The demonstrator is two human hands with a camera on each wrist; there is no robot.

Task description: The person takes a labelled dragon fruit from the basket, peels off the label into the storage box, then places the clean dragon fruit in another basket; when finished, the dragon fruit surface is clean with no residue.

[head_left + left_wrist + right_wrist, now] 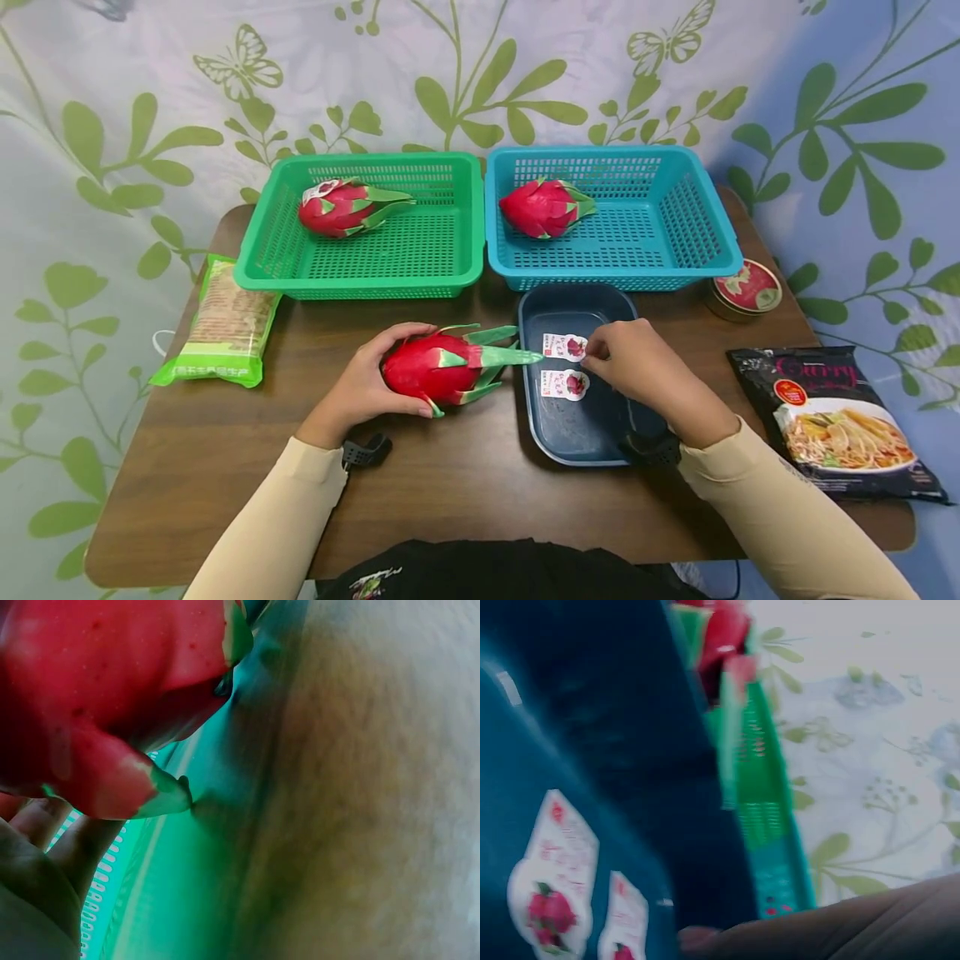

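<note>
My left hand (375,375) grips a red dragon fruit (429,367) from its left side, thumb below and fingers above. The fruit's green leaf tips point right, over the rim of a dark blue tray (536,429). Two white sticker labels with dragon fruit pictures lie in the tray: an upper label (557,346) and a lower label (558,384). At the right end of the upper label, my right hand (630,358) pinches with thumb and forefinger. The right wrist view shows both labels, but the pinching fingertips fall mostly outside it.
Behind stand a green basket (258,250) and a blue basket (712,233), holding one dragon fruit (337,210) and another dragon fruit (542,208). A green-edged packet (225,329) lies left. A round tin (746,290) and a black curry noodle packet (832,425) lie right.
</note>
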